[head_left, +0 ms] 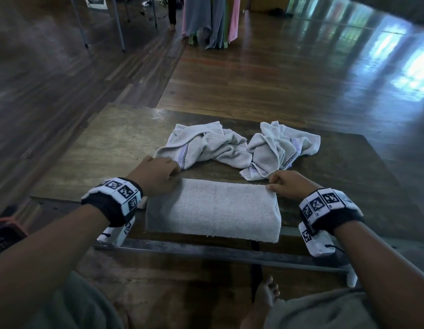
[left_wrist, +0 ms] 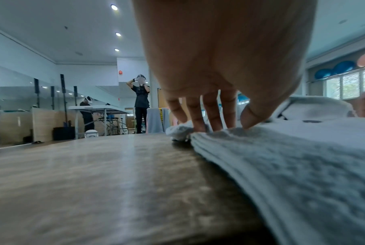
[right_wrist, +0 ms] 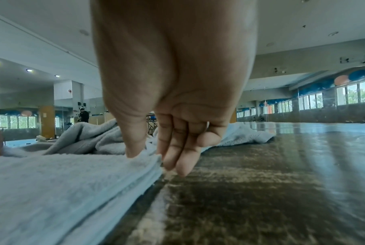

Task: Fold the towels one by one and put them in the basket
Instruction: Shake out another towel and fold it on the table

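Note:
A folded white towel (head_left: 213, 207) lies on the near part of the low wooden table (head_left: 99, 148). My left hand (head_left: 158, 174) pinches its far left corner, the thumb on top and the fingers (left_wrist: 198, 122) down over the edge of the folded towel (left_wrist: 282, 165). At the far right corner, my right hand (head_left: 284, 186) has its thumb on the folded towel (right_wrist: 62, 182) and its fingers (right_wrist: 177, 159) against the layered edge. Two crumpled white towels (head_left: 204, 143) (head_left: 282, 146) lie just behind. A red and black basket (head_left: 4, 231) shows at the left edge.
The table has a metal bar (head_left: 206, 252) along its near side, with my foot (head_left: 265, 295) below it. Hanging cloths (head_left: 211, 20) and table legs (head_left: 118, 24) stand far back on the wooden floor. Other people (left_wrist: 141, 102) are across the room.

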Action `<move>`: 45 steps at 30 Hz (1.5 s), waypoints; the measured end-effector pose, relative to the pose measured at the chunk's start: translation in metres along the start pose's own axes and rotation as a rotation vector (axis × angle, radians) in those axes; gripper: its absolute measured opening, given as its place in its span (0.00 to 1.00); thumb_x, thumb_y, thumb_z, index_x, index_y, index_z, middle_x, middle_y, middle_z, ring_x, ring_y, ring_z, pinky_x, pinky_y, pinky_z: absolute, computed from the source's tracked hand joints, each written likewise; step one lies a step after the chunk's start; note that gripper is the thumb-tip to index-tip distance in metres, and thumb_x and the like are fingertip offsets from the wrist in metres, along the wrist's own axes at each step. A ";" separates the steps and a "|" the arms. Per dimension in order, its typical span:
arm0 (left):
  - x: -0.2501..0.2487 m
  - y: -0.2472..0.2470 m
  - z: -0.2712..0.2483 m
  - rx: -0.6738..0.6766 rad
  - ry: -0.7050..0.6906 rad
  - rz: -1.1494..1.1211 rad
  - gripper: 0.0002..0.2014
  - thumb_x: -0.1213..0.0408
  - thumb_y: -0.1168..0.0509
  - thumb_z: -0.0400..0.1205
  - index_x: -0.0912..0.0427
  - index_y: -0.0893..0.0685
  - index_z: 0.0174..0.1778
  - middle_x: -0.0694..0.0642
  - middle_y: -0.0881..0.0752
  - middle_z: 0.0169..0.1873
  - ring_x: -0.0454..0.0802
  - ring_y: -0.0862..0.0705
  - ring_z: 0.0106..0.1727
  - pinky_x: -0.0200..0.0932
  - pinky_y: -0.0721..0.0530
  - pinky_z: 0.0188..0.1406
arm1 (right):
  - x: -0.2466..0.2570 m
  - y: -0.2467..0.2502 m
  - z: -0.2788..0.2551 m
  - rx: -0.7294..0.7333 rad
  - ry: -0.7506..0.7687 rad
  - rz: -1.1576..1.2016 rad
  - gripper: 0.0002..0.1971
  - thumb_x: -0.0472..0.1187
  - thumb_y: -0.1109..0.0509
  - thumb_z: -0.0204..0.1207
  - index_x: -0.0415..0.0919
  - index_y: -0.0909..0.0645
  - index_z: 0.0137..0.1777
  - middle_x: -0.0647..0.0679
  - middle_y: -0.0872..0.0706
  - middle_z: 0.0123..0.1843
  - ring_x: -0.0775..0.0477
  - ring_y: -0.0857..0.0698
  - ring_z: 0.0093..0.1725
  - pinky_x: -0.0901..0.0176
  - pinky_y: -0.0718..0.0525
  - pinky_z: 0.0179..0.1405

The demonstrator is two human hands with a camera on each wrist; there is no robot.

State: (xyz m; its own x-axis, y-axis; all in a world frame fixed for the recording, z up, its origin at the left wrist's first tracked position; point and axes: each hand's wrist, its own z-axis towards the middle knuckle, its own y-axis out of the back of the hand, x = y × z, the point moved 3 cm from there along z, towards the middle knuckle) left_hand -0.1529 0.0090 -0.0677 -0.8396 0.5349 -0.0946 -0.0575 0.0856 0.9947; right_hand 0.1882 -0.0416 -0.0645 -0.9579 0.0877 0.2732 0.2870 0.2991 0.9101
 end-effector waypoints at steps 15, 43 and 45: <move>-0.019 -0.007 0.012 0.015 0.024 -0.186 0.05 0.60 0.37 0.80 0.50 0.17 0.49 0.46 0.14 0.50 0.46 0.18 0.54 0.50 0.27 0.65 | 0.028 -0.011 -0.006 -0.194 0.209 -0.138 0.03 0.46 0.30 0.76 0.48 0.19 0.45 0.53 0.15 0.50 0.51 0.16 0.50 0.53 0.23 0.57; -0.091 -0.035 -0.015 0.106 0.023 -0.027 0.31 0.42 0.57 0.85 0.54 0.46 0.81 0.58 0.46 0.82 0.58 0.48 0.83 0.59 0.44 0.80 | -0.016 -0.011 -0.051 -0.190 -0.064 -0.083 0.09 0.49 0.30 0.74 0.46 0.27 0.44 0.52 0.20 0.45 0.47 0.19 0.47 0.49 0.27 0.52; -0.090 -0.037 -0.013 0.100 0.035 -0.033 0.31 0.43 0.57 0.85 0.55 0.48 0.82 0.58 0.48 0.83 0.58 0.50 0.83 0.60 0.47 0.81 | -0.017 -0.010 -0.052 -0.219 -0.054 -0.079 0.05 0.45 0.33 0.76 0.47 0.26 0.44 0.52 0.20 0.46 0.46 0.19 0.48 0.48 0.26 0.55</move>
State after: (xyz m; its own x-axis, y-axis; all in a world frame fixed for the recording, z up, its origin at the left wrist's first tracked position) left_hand -0.0820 -0.0535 -0.0950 -0.8565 0.5009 -0.1243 -0.0328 0.1876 0.9817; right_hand 0.2019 -0.0955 -0.0626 -0.9744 0.1249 0.1870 0.1993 0.0941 0.9754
